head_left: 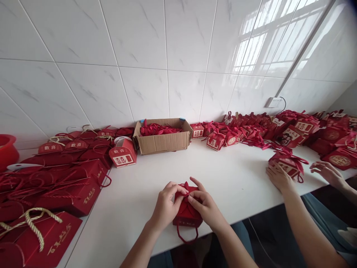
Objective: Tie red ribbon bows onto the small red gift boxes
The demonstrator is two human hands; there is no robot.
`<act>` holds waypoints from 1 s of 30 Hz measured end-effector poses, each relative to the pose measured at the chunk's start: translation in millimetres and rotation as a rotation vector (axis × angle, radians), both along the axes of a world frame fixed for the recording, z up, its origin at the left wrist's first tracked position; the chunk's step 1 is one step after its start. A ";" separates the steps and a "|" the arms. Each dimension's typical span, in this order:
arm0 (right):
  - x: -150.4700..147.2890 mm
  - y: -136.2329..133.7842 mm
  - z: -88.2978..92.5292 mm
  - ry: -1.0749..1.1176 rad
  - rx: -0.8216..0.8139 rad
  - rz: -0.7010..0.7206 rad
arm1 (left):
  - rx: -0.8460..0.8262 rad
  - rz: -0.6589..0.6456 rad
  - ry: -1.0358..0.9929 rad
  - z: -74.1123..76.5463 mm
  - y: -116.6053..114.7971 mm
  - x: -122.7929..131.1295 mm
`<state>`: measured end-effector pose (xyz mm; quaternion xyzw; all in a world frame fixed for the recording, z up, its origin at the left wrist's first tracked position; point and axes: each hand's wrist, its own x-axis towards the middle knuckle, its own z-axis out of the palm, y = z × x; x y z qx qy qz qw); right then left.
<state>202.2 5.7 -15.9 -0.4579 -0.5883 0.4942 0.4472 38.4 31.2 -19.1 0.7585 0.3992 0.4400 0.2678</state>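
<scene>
A small red gift box (189,219) stands near the front edge of the white table, with a red cord loop hanging down its near side. At the top of the box, my left hand (170,201) pinches a red ribbon (186,187) between thumb and fingers. My right hand (203,204) pinches the same ribbon from the other side, one finger raised. The two hands almost touch, and the fingertips partly hide where the ribbon is held.
An open cardboard box (164,144) of red ribbons stands against the wall. Red gift bags (83,186) crowd the left; many red boxes (248,128) line the back right. On the right, a co-worker's hands (281,178) are at another ribboned box (288,163).
</scene>
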 end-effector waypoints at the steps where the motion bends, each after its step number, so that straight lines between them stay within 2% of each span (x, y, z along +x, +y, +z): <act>1: -0.1 0.2 -0.3 0.037 -0.017 0.004 | 0.006 0.013 -0.007 -0.6 0.4 1.4; 5: -4.8 0.4 -4.1 0.148 -0.043 -0.084 | 0.037 0.101 -0.057 2.5 -2.2 2.0; 11: -13.5 -7.4 -7.2 0.155 -0.040 -0.152 | 0.013 0.045 0.069 11.2 -13.3 -6.7; 16: -10.7 -18.8 -10.9 0.009 -0.037 -0.199 | -0.053 0.035 0.049 10.2 -10.4 -8.1; 19: -0.7 -14.9 -13.1 -0.161 0.045 -0.237 | -0.096 -0.002 0.059 13.8 -9.4 -10.6; 21: 6.9 -6.7 -11.7 -0.247 0.167 -0.218 | -0.133 -0.048 0.084 18.3 -9.8 -13.0; 24: 15.4 6.9 -3.8 -0.340 0.307 -0.074 | -0.194 -0.087 0.117 25.1 -10.4 -16.3; 26: 18.7 11.6 4.1 -0.397 0.326 -0.023 | -0.231 -0.097 0.118 28.0 -9.8 -17.5; 30: 24.4 5.8 21.8 -0.442 0.305 -0.013 | -0.283 -0.123 0.109 29.5 -6.7 -17.7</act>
